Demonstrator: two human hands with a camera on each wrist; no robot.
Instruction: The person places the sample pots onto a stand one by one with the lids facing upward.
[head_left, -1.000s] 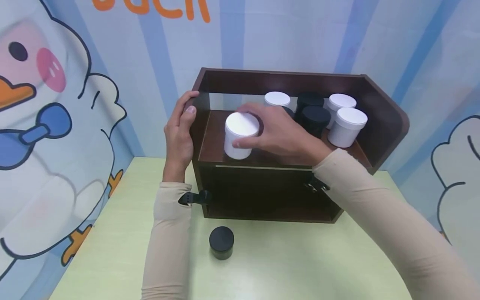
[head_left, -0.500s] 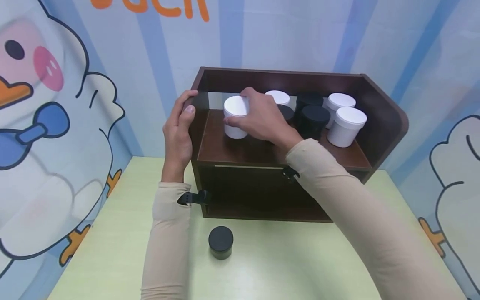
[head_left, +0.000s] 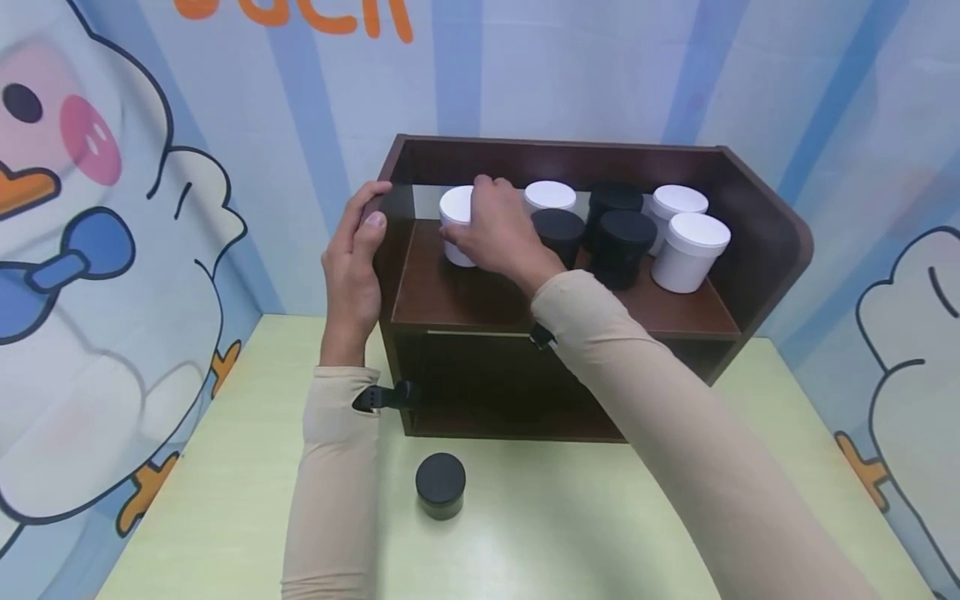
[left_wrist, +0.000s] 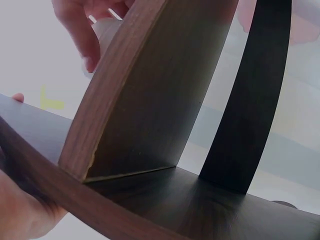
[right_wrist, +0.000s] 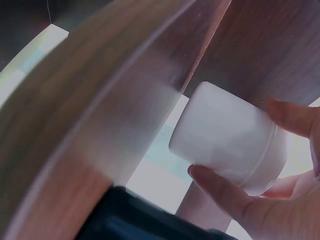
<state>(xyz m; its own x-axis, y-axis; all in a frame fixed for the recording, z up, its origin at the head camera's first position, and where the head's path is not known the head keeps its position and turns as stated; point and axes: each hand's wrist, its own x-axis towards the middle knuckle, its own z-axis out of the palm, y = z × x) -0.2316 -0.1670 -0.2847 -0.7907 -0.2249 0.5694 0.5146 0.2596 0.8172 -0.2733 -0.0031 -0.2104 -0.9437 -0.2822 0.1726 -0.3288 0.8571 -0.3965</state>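
Observation:
My right hand (head_left: 504, 229) grips a white lidded jar (head_left: 454, 218) at the left end of the top shelf of a dark brown two-tier rack (head_left: 465, 308). The right wrist view shows the white jar (right_wrist: 225, 131) tilted by the camera angle, with thumb and fingers (right_wrist: 225, 192) around its lid end. Whether its base touches the shelf board cannot be made out. My left hand (head_left: 351, 279) holds the rack's left side panel, thumb at the front edge. In the left wrist view, that side panel hides most of the left hand (left_wrist: 25, 212).
Right of the held jar, white jars (head_left: 690, 254) and black jars (head_left: 626, 242) stand in two rows on the top shelf. One black jar (head_left: 441, 485) stands on the pale table (head_left: 525, 517) before the rack. A printed curtain (head_left: 562, 75) hangs behind.
The right hand has carried the white jar back and leftward from the shelf's front toward its rear left corner. The left hand stays on the side panel.

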